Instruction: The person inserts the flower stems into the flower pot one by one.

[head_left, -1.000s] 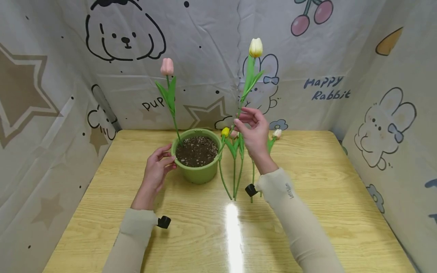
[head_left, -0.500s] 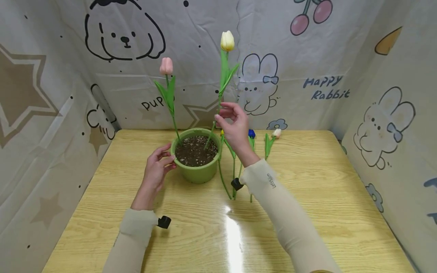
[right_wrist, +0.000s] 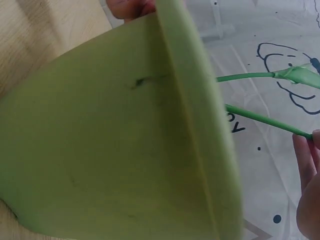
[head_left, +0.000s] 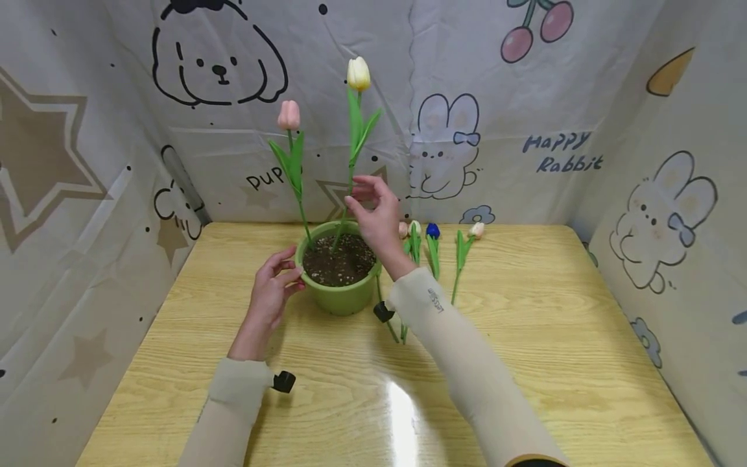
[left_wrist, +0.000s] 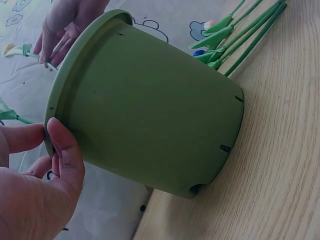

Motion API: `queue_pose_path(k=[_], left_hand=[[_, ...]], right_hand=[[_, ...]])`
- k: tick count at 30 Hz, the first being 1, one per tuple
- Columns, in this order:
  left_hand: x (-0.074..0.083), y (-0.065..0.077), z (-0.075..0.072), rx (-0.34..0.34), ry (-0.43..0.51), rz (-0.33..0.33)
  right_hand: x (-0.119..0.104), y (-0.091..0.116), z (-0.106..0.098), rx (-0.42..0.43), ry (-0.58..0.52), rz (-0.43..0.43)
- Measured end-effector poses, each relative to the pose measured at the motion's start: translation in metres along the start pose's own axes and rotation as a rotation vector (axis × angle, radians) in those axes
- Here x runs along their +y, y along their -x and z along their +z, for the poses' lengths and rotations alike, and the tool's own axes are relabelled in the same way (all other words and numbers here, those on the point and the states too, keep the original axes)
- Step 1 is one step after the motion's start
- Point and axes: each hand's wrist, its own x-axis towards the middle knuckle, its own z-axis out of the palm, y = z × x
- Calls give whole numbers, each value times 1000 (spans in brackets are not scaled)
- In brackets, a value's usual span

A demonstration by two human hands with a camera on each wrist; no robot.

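Observation:
A green flowerpot (head_left: 341,300) filled with dark soil (head_left: 327,266) stands on the wooden table. My left hand (head_left: 273,285) pinches its rim at the left side, thumb outside, as the left wrist view shows. A pink tulip (head_left: 288,115) stands in the soil near the left rim. My right hand (head_left: 378,214) pinches the green stem of a pale yellow tulip (head_left: 358,74) between thumb and fingers, above the pot. That stem's lower end reaches the soil near the pot's back. In the right wrist view the pinched stem (right_wrist: 265,120) slants out from behind the rim.
Several tulips lie on the table right of the pot, among them a blue one (head_left: 432,231) and a pale pink one (head_left: 476,229); my right forearm hides part of them. A printed cloth (head_left: 233,143) hangs behind and along both sides of the table (head_left: 525,337).
My right hand has carried the pale yellow tulip leftward from beside the pot to over it, and its stem end has gone to the soil. The left hand has stayed on the rim.

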Motion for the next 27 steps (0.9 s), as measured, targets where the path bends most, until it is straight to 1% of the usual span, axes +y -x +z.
queue_pose_path(k=[4, 7, 11, 15, 18, 22, 27], left_hand=[[0, 1, 1, 1, 7, -1], [0, 1, 1, 3, 8, -6], [-1, 0, 0, 7, 3, -4], [0, 0, 0, 0, -3, 8], [-1, 0, 0, -10, -7, 0], [-1, 1, -1, -9, -6, -13], [-2, 2, -2, -7, -1, 4]], right_hand=[[4, -1, 4, -6, -15, -3], [7, -2, 6, 0, 14, -6], [10, -5, 10, -6, 85, -25], [7, -7, 13, -25, 107, -39], [7, -7, 14, -30, 99, -34], [17, -7, 14, -29, 95, -20], [33, -7, 15, -45, 93, -27]])
